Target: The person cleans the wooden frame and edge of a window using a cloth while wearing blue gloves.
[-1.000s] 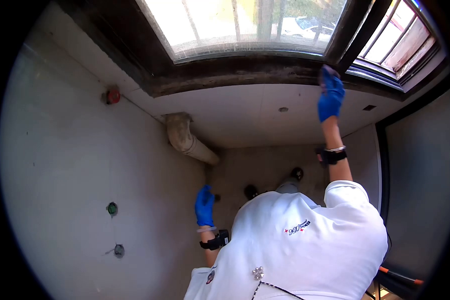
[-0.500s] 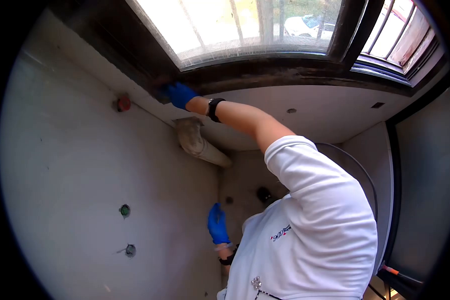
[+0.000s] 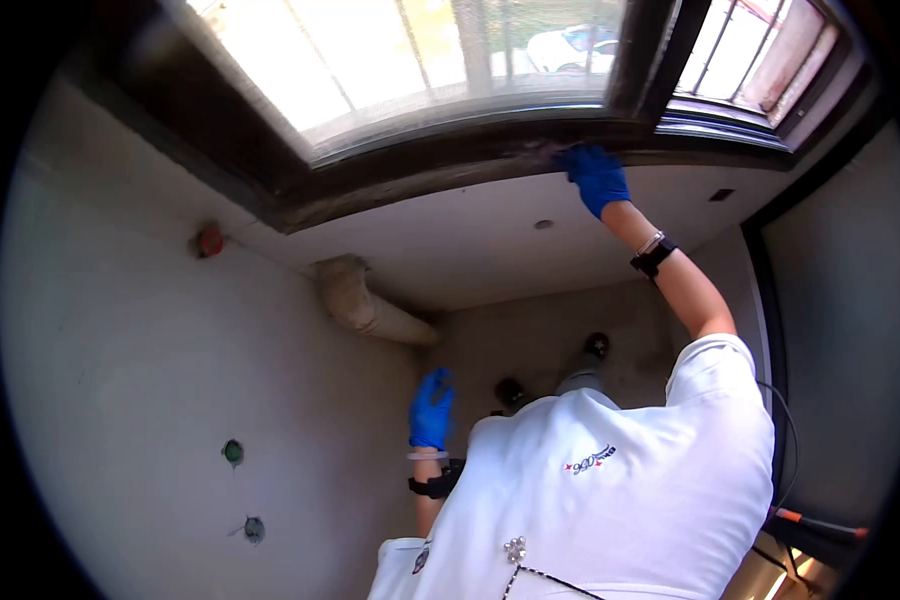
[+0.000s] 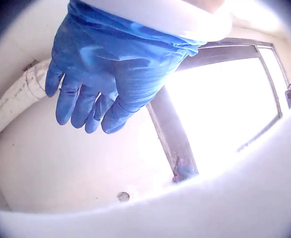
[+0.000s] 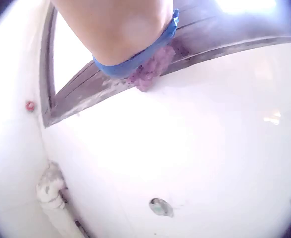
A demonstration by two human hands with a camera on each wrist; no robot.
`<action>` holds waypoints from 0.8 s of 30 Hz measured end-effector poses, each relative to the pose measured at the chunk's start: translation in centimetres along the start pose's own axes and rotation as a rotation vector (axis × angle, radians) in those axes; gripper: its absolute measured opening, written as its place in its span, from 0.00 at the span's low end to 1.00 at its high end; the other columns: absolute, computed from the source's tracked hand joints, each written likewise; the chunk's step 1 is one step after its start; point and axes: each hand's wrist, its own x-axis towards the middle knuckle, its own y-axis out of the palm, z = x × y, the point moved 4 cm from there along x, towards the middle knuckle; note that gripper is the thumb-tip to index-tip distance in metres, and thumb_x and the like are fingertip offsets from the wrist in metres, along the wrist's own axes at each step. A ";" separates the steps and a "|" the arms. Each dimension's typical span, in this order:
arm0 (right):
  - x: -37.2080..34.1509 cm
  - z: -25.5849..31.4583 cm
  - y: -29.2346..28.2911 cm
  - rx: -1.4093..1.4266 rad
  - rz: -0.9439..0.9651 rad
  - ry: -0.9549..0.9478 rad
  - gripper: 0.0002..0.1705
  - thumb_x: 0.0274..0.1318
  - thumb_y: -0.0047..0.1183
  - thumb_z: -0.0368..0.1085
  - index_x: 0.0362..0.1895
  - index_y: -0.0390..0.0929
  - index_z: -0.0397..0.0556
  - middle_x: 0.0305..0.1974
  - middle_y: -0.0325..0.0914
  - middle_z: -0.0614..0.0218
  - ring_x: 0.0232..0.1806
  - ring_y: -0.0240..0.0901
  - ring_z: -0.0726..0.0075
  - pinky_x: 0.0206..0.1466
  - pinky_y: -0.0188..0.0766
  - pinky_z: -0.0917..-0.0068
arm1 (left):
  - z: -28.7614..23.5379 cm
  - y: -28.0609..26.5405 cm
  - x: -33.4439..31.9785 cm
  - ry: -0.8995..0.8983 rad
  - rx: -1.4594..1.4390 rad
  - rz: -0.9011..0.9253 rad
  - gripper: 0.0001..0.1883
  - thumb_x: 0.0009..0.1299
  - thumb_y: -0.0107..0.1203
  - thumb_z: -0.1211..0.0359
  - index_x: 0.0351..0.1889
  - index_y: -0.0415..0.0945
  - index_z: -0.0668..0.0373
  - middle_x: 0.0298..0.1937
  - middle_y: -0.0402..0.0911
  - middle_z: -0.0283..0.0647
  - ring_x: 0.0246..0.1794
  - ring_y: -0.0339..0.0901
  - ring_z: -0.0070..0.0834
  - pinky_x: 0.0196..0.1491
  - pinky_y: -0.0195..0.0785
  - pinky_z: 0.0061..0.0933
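Observation:
In the head view my blue-gloved right hand (image 3: 598,180) is up at the dark window frame (image 3: 450,165), on its lower rail just left of the side window. A crumpled purplish-pink cloth (image 5: 153,69) bunches out from under that hand in the right wrist view, lying against the frame; the hand grips it, with most of the fingers hidden behind the wrist. My left hand (image 3: 430,412), also gloved in blue, hangs low beside the body. Its fingers (image 4: 79,106) are loosely bent and hold nothing in the left wrist view.
A thick pale pipe (image 3: 365,305) runs down from the wall below the window. On the left wall are a red fitting (image 3: 208,240) and a green-plugged hole (image 3: 232,452). A dark-framed panel (image 3: 840,350) stands at the right, with an orange-and-black pole (image 3: 820,523) near it.
The right hand swept with the cloth from the right part of the lower rail to its left corner, then back rightward. The left hand stays low, barely shifting.

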 end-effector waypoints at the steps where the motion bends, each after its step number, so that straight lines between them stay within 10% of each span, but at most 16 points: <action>1: -1.7 -2.7 0.0 0.006 -0.046 0.130 0.26 0.47 0.47 0.29 0.53 0.71 0.64 0.47 0.71 0.67 0.51 0.66 0.56 0.52 0.64 0.61 | 0.1 0.3 0.8 0.019 -0.099 0.032 0.20 0.63 0.52 0.77 0.55 0.68 0.62 0.52 0.74 0.39 0.51 0.71 0.26 0.53 0.64 0.26; 3: -5.0 -7.0 0.8 0.002 -0.092 0.264 0.23 0.46 0.48 0.29 0.51 0.74 0.58 0.45 0.73 0.67 0.50 0.68 0.58 0.52 0.65 0.63 | -0.8 0.9 2.0 0.091 -0.077 0.063 0.21 0.63 0.52 0.77 0.55 0.68 0.62 0.53 0.74 0.39 0.52 0.71 0.26 0.54 0.64 0.26; 5: -7.5 -11.0 1.8 1.019 -0.409 0.398 0.24 0.43 0.47 0.27 0.50 0.74 0.46 0.47 0.75 0.67 0.49 0.70 0.65 0.52 0.67 0.74 | -3.7 1.6 3.2 0.247 0.075 0.082 0.22 0.63 0.51 0.80 0.56 0.67 0.62 0.55 0.71 0.40 0.54 0.69 0.28 0.55 0.63 0.25; 6: -8.0 -10.4 0.1 1.011 -0.409 0.400 0.24 0.43 0.47 0.27 0.50 0.74 0.46 0.47 0.75 0.67 0.49 0.70 0.65 0.52 0.67 0.74 | -5.0 2.3 3.7 0.249 0.070 0.088 0.22 0.63 0.51 0.80 0.56 0.67 0.62 0.55 0.71 0.40 0.54 0.69 0.28 0.55 0.63 0.25; 10: -9.1 -2.6 -6.5 1.960 -0.220 0.688 0.32 0.41 0.42 0.22 0.58 0.65 0.38 0.47 0.72 0.64 0.42 0.71 0.74 0.48 0.68 0.81 | -9.9 5.7 6.1 0.162 -0.350 0.286 0.22 0.66 0.45 0.81 0.59 0.63 0.64 0.58 0.69 0.43 0.57 0.67 0.30 0.58 0.60 0.28; 12: -10.2 -0.4 -4.7 2.513 -0.034 0.379 0.32 0.43 0.43 0.23 0.59 0.63 0.38 0.46 0.72 0.62 0.43 0.71 0.71 0.48 0.70 0.77 | -13.4 7.2 7.0 0.162 -0.552 0.341 0.20 0.67 0.47 0.77 0.57 0.65 0.66 0.58 0.70 0.43 0.57 0.68 0.32 0.58 0.60 0.26; 15: -9.8 4.9 -6.7 2.390 -0.050 0.677 0.31 0.45 0.43 0.24 0.59 0.61 0.39 0.48 0.71 0.59 0.46 0.72 0.66 0.50 0.71 0.70 | -17.3 9.0 7.9 -0.172 -1.048 0.507 0.19 0.66 0.50 0.74 0.56 0.66 0.65 0.54 0.73 0.42 0.52 0.71 0.31 0.56 0.62 0.26; 18: -9.7 8.3 -7.2 2.548 0.154 0.599 0.30 0.48 0.43 0.26 0.60 0.59 0.39 0.53 0.68 0.56 0.50 0.70 0.61 0.55 0.69 0.66 | -20.7 9.9 8.3 0.115 -0.917 0.503 0.16 0.65 0.51 0.73 0.51 0.70 0.63 0.47 0.77 0.39 0.45 0.75 0.28 0.48 0.67 0.24; 24: -12.0 10.8 -3.4 2.792 0.308 0.783 0.30 0.61 0.43 0.46 0.65 0.54 0.55 0.61 0.61 0.58 0.61 0.60 0.57 0.63 0.57 0.59 | -17.4 8.6 10.5 0.135 -0.757 0.110 0.05 0.64 0.52 0.75 0.37 0.76 0.61 0.32 0.76 0.29 0.31 0.72 0.18 0.36 0.67 0.16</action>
